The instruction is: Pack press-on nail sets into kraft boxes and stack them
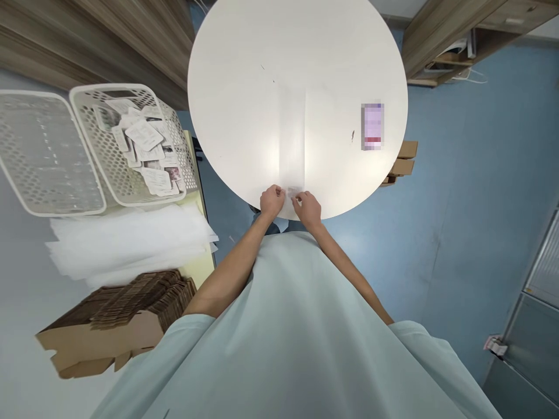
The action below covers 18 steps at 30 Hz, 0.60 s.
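Observation:
A long, translucent white sheet (292,134) lies flat on the round white table (236,87), running from the near edge toward the middle. At its near end my left hand (272,201) is closed, thumb and fingers pinching the sheet's left side. My right hand (308,209) pinches the same end from the right, its fingers bent inward. Between the fingertips, on the sheet, is a small, flat greyish item (293,190), too small to name. The two hands are apart by a narrow gap.
A pixelated purple item (372,126) lies on the table's right. To the left are a white perforated basket (109,169) of small printed packets (146,137), another basket or lid (43,151), stacked white sheets (131,238) and folded brown cardboard boxes (117,326). Wooden furniture (463,35) stands at the far right.

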Motion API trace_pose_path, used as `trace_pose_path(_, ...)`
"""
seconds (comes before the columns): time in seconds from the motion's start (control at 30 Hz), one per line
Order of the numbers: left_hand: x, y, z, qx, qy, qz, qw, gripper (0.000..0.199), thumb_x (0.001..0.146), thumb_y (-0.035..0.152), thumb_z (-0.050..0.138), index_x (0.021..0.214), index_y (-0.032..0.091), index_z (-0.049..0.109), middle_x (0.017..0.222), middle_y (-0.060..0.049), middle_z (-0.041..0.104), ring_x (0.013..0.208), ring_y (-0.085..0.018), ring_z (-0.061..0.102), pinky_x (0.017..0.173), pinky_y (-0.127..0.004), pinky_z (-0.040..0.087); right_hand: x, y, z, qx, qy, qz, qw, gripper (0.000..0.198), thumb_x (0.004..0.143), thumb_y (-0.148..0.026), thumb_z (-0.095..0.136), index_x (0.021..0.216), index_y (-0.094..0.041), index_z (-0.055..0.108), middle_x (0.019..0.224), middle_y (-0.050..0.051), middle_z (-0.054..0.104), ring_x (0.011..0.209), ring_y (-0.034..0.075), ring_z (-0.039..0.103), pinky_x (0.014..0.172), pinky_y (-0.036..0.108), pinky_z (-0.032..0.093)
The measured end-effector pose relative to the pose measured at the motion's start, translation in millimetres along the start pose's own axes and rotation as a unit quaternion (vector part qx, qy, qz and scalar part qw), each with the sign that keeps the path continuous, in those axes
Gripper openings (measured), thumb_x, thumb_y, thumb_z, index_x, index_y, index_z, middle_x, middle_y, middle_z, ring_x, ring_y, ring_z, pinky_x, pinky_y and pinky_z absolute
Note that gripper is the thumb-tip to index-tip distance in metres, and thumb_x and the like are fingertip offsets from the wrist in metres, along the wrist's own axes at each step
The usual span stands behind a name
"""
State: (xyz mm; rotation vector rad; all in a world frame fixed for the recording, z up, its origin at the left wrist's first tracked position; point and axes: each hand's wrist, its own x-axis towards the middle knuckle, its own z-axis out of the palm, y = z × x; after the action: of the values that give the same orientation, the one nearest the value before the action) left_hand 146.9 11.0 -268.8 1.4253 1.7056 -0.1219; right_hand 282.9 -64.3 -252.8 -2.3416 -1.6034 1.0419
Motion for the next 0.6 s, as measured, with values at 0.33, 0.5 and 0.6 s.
trace_pose_path(0.33, 3.1, -0.5, 0.7, 0.027, -0.006, -0.017, 0.999, 0.021, 0.106, 0.034, 0.052, 0.108, 0.023, 0.070, 0.115, -0.011, 0.080, 0.110, -0.030, 0.072, 0.095, -0.039, 0.053, 20.7, 24.1, 0.9, 0.140, -0.011, 0.154, 0.978, 0.031, 0.103, -0.047, 0.067, 0.119, -0.021, 0.073, 0.113, 0.010, 0.081, 0.109, 0.026, 0.075, 0.094, 0.036, 0.056)
trace_pose_path(0.5, 3.8, 0.6, 2.9, 0.057, 0.006, -0.017, 0.998, 0.020, 0.106, 0.033, 0.051, 0.107, 0.023, 0.068, 0.112, -0.013, 0.078, 0.109, -0.032, 0.071, 0.095, -0.044, 0.054, 24.6, 25.5, 5.8, 0.179, -0.007, 0.149, 0.972, 0.028, 0.102, -0.045, 0.067, 0.111, -0.020, 0.077, 0.111, 0.010, 0.082, 0.106, 0.025, 0.077, 0.096, 0.036, 0.058)
trace_pose_path(0.6, 3.1, 1.2, 3.8, 0.066, 0.019, -0.016, 0.998, 0.021, 0.105, 0.033, 0.051, 0.111, 0.022, 0.068, 0.113, -0.016, 0.076, 0.109, -0.035, 0.071, 0.096, -0.049, 0.056, 24.5, 23.5, 6.3, 0.190, -0.006, 0.161, 0.968, 0.026, 0.102, -0.042, 0.068, 0.111, -0.019, 0.077, 0.112, 0.011, 0.082, 0.107, 0.025, 0.077, 0.096, 0.036, 0.058)
